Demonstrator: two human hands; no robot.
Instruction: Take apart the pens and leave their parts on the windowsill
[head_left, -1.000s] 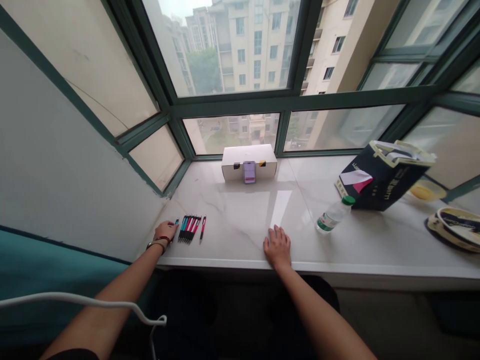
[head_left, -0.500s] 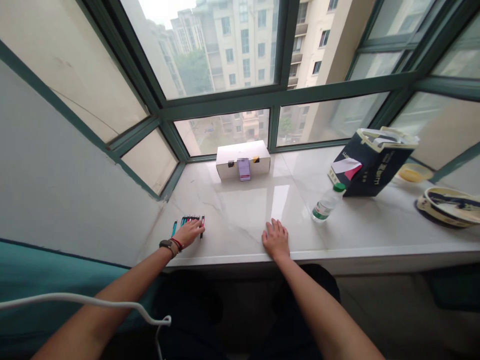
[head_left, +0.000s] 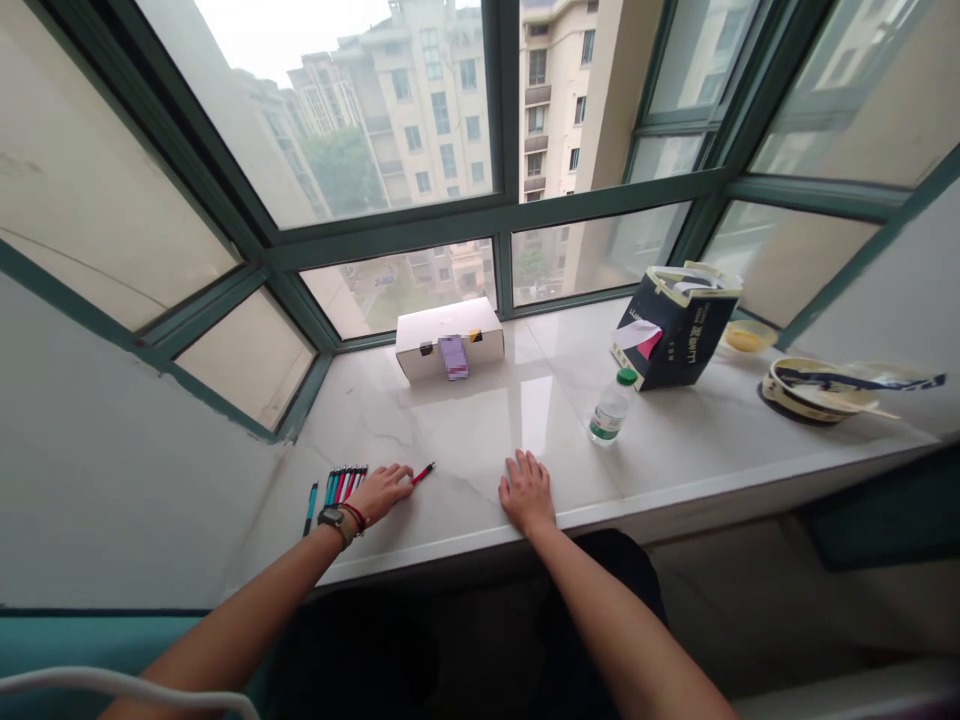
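Slim teal-and-black pen is lying leftmost on the white marbled counter. Row of slim teal, pink and black pens is lying just right of it. Slim pink-and-black pen is sitting right of the row. White rectangular cardboard box is standing behind, near the window; flat purple rectangular item is resting before it. Rightward, clear cylindrical plastic bottle is standing before-left of the dark-blue boxy bag. Yellowish round bowl is sitting right of the bag; cream-and-dark round container is lying rightmost.
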